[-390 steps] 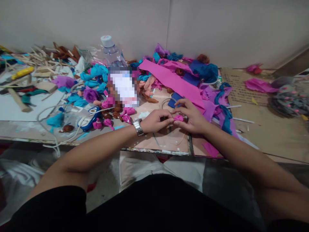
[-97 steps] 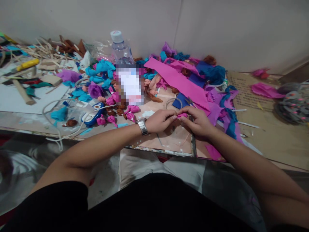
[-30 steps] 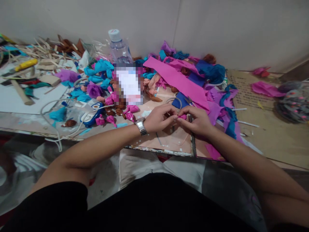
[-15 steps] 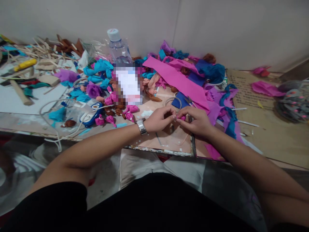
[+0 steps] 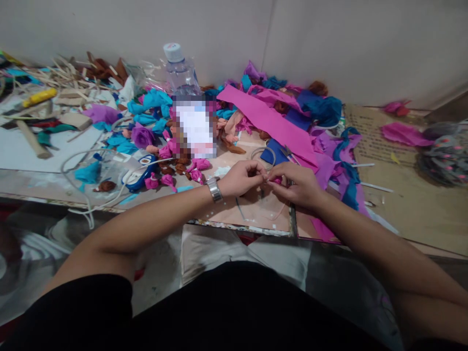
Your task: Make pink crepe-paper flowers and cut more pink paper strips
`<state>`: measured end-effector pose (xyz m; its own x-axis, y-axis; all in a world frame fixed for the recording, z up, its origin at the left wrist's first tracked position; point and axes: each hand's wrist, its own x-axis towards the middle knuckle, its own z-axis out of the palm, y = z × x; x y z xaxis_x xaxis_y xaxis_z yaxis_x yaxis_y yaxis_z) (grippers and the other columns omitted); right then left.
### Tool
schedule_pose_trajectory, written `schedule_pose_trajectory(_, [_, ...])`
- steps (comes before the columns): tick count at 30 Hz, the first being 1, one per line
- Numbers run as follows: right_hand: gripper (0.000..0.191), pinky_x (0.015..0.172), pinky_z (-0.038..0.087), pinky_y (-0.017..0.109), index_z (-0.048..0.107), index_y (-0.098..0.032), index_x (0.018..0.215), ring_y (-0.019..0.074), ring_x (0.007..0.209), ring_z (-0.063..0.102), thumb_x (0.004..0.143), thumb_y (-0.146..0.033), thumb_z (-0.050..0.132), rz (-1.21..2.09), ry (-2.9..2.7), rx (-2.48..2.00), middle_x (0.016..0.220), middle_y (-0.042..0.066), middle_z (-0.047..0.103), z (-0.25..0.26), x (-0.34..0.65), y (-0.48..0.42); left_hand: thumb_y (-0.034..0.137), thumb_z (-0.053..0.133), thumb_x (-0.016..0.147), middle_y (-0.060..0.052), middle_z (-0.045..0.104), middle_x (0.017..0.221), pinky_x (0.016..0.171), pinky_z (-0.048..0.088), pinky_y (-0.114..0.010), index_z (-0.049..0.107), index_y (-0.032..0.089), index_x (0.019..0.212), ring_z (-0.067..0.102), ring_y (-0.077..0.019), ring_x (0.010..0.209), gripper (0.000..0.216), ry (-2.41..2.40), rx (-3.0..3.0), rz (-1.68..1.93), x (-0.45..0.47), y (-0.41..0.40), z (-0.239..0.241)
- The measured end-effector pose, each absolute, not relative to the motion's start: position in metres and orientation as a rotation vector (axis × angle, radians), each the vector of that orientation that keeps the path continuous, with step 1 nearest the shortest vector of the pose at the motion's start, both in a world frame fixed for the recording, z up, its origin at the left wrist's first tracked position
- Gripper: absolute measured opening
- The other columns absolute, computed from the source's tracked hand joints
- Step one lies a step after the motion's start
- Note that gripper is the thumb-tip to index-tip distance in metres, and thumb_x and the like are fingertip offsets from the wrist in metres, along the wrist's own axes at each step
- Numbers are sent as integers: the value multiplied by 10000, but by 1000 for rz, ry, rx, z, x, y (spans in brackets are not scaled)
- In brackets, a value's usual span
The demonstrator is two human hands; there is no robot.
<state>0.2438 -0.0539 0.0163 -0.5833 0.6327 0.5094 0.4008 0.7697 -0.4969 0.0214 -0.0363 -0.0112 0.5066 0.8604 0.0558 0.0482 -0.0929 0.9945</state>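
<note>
My right hand (image 5: 300, 182) is closed on a small magenta crepe-paper bundle (image 5: 277, 180), which shows between thumb and fingers. Against it, the fingertips of my left hand (image 5: 242, 180) are pinched together at the bundle's left end; whatever they grip is too small to make out. Both hands are just above the table's front part. Several similar magenta paper bundles (image 5: 198, 174) lie left of my left wrist. Behind my right hand a long magenta paper strip (image 5: 268, 124) stretches back over the pile, with a dark blue piece (image 5: 272, 152) beside it.
A clear bottle (image 5: 182, 75) stands at the back, behind a blurred-out phone-like panel (image 5: 195, 126). A white cord (image 5: 106, 207) hangs over the front edge at left. Wood sticks (image 5: 68, 73) and a yellow-handled tool (image 5: 39, 97) lie far left; brown cardboard (image 5: 405, 195) covers the right.
My fingers have shifted slightly around the magenta bundle, and a little more of it shows by my right hand. Otherwise the hands stay in nearly the same place.
</note>
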Motion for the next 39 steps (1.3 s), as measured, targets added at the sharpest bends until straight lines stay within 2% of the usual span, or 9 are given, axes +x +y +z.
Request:
schedule_pose_trajectory(7, [175, 830, 584, 384, 704, -254, 1106, 245, 923, 750, 935, -286, 721, 376, -2241, -864, 1036, 70, 804, 13, 245, -57, 202, 753, 751, 13, 691, 735, 592, 445, -193, 658, 141, 846, 603, -76, 631, 147, 806, 1352, 827, 22, -36, -6])
schedule_pose_trajectory(14, [176, 820, 586, 396, 699, -261, 1120, 256, 940, 755, 954, -313, 726, 347, -2255, -825, 1043, 79, 806, 11, 244, -56, 186, 786, 725, 81, 616, 649, 545, 408, -185, 556, 191, 957, 566, -70, 552, 327, 718, 1128, 777, 23, -37, -3])
schedule_pose_trajectory(23, [151, 870, 602, 416, 712, -278, 1105, 255, 963, 760, 965, -333, 722, 402, -2243, -765, 1038, 73, 803, 17, 242, -54, 150, 735, 738, 41, 618, 676, 521, 346, -194, 652, 171, 890, 523, -66, 556, 175, 783, 1119, 801, 25, -37, -4])
schedule_pose_trajectory(31, [168, 901, 590, 426, 715, -286, 1133, 258, 986, 756, 976, -343, 726, 394, -2246, -779, 1039, 65, 806, 15, 244, -58, 143, 725, 717, 28, 665, 696, 515, 379, -187, 658, 168, 895, 561, -75, 566, 191, 784, 1149, 752, 23, -37, -6])
schedule_pose_trajectory(35, [189, 883, 587, 424, 715, -284, 1151, 263, 980, 751, 973, -348, 729, 400, -2260, -807, 1055, 71, 804, 15, 244, -59, 182, 725, 745, 28, 644, 703, 575, 423, -195, 654, 157, 893, 562, -74, 602, 166, 760, 1307, 776, 23, -35, -10])
schedule_pose_trajectory(39, [182, 863, 593, 424, 716, -288, 1133, 262, 951, 756, 956, -321, 743, 376, -2206, -826, 1051, 65, 804, 16, 244, -56, 260, 655, 870, 5, 661, 783, 641, 470, -232, 630, 169, 930, 586, -95, 650, 112, 800, 1574, 983, 18, -36, -5])
